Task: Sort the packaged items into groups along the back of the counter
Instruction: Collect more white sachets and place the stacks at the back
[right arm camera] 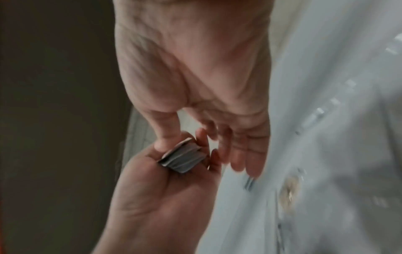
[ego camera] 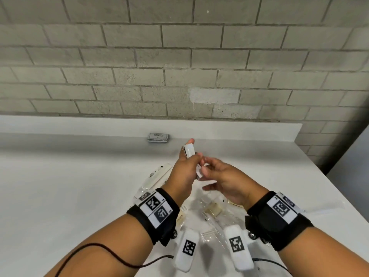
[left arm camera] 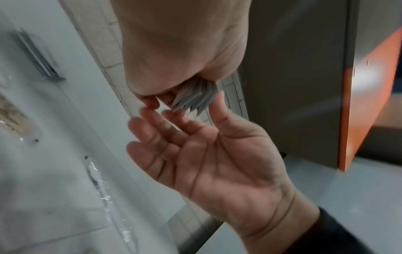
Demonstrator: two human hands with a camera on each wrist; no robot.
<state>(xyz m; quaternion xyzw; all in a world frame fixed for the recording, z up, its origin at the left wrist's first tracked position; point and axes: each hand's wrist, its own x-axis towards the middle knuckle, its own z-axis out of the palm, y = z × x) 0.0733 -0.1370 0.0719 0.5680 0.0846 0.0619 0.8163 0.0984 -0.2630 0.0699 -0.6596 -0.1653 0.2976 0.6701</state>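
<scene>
1. Head view: left hand (ego camera: 184, 168) raised above the counter (ego camera: 79, 176), fingers curled round a small bundle of flat packets (ego camera: 189, 150); held upright, probably so the edges can be squared before it is set down; right hand (ego camera: 223, 178) just beside it, fingers loosely spread and reaching at the bundle's lower end, gripping nothing that shows; one grey packet stack (ego camera: 158, 137) already lying at the back of the counter against the upstand, likely the start of a group; clear-wrapped items (ego camera: 211, 210) heaped near the front edge beneath the wrists, judged still unsorted.

2. Left wrist view: bundle of flat packets (left arm camera: 196, 98) fanned out of the left fist; right hand (left arm camera: 208, 146) palm open below, fingertips (left arm camera: 169, 114) at the fanned corners, seemingly tidying them; grey packet stack (left arm camera: 41, 61) on the counter behind.

3. Right wrist view: blurred; bundle of flat packets (right arm camera: 182, 159) pinched between left thumb and fingers; right hand (right arm camera: 195, 68) open above, holding nothing.
</scene>
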